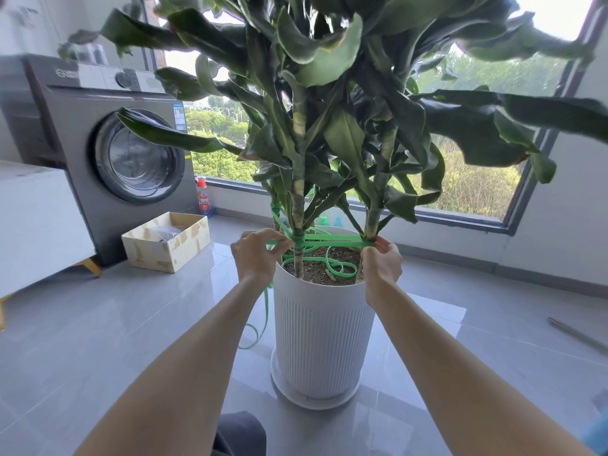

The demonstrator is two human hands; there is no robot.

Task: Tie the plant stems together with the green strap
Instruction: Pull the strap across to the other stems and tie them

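Observation:
A tall leafy plant grows from a white ribbed pot (pixel 320 337). A flat green strap (pixel 332 238) runs level between the left stem (pixel 298 192) and the right stem (pixel 378 205), just above the soil. My left hand (pixel 255 255) pinches the strap beside the left stem. My right hand (pixel 381 261) grips the strap at the base of the right stem. Loose loops of strap lie on the soil, and one long end hangs down the pot's left side to the floor.
A grey washing machine (pixel 108 153) stands at the left with an open cardboard box (pixel 166 241) in front of it. A red-capped bottle (pixel 204 200) sits by the window ledge. A thin rod (pixel 575 334) lies on the grey tiled floor at the right.

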